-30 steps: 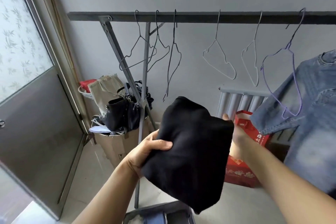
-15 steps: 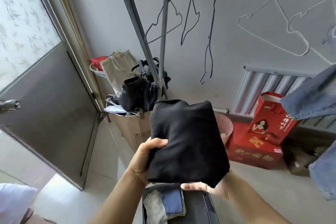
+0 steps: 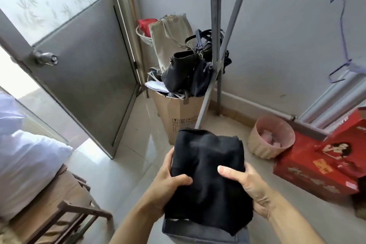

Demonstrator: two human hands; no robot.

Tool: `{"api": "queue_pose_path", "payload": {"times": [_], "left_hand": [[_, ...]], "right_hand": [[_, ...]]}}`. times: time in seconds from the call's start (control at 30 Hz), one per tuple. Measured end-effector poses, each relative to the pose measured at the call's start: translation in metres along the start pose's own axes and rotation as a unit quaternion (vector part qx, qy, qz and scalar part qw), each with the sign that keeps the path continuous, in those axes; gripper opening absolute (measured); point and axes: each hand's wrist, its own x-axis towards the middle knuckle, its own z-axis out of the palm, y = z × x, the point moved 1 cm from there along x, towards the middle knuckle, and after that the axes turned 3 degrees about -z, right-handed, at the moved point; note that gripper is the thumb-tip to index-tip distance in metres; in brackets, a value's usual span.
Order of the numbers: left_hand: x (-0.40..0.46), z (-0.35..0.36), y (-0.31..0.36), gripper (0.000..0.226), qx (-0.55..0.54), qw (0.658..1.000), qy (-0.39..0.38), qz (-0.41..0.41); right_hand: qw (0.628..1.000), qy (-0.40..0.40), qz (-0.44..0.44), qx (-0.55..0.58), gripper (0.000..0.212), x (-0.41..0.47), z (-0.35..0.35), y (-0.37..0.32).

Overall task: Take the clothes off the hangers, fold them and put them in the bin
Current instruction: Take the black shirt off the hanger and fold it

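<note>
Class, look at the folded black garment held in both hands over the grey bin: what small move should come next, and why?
Probably lower the folded black garment straight down into the grey bin. Left hand and right hand each grip a side, the folding looks finished, and the bin's rim shows right beneath it.

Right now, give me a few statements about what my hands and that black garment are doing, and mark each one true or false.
1. Both hands hold the folded black garment. True: the left hand and the right hand each have a grip on it, thumbs on top.
2. The garment hangs on a hanger. False: it is off the hanger, folded and in the hands.
3. A grey bin shows just under the garment. True.
4. The pink basket stands left of the cardboard box. False: it stands to the right of it.
5. The door is shut. False: it stands open.
</note>
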Motion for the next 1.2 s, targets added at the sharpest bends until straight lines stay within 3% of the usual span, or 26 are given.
{"api": "queue_pose_path", "payload": {"times": [0.17, 0.37, 0.53, 0.63, 0.77, 0.97, 1.13, 1.2], "left_hand": [[0.029, -0.015, -0.039, 0.05, -0.114, 0.991, 0.052, -0.045], [0.087, -0.042, -0.109, 0.033, -0.106, 0.99, 0.052, -0.073], [0.135, -0.055, -0.18, 0.047, -0.1, 0.984, 0.138, -0.057], [0.165, -0.067, -0.228, 0.045, -0.138, 0.971, 0.171, -0.091], [0.189, -0.066, -0.298, 0.08, -0.212, 0.952, 0.106, -0.192], [0.208, -0.066, -0.371, 0.048, -0.193, 0.957, 0.114, -0.183], [0.226, -0.079, -0.413, 0.029, -0.111, 0.965, 0.105, -0.215], [0.236, -0.081, -0.435, 0.031, -0.088, 0.961, 0.102, -0.241]], "right_hand": [[0.996, 0.031, 0.066, 0.056, 0.047, 0.04, -0.016, 0.027], [0.982, -0.017, 0.174, 0.067, 0.048, 0.086, -0.042, 0.077], [0.973, -0.021, 0.216, 0.083, 0.1, 0.127, -0.083, 0.15], [0.975, 0.015, 0.202, 0.087, 0.11, 0.15, -0.106, 0.192], [0.969, 0.022, 0.228, 0.092, 0.091, 0.181, -0.132, 0.239], [0.963, 0.033, 0.262, 0.062, 0.083, 0.219, -0.171, 0.299], [0.976, 0.076, 0.198, 0.04, 0.026, 0.24, -0.194, 0.347], [0.972, 0.124, 0.197, 0.003, 0.026, 0.246, -0.206, 0.37]]}}
